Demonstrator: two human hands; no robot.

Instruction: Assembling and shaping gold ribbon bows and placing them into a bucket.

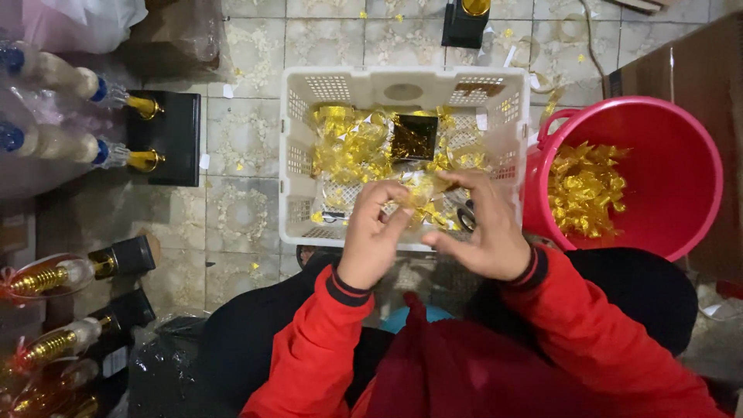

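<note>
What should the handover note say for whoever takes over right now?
Left hand and right hand: both pinch one gold foil piece over the white plastic crate.
Crate on the tiled floor holds loose gold foil scraps and a dark square block.
Red bucket at right holds a pile of shaped gold foil pieces, so some are done.
Left: foil scraps remain in the crate.

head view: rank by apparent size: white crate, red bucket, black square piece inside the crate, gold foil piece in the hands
1. white crate and red bucket: look alike, and the bucket is partly hidden, so unranked
2. black square piece
3. gold foil piece, mostly hidden by fingers
</note>
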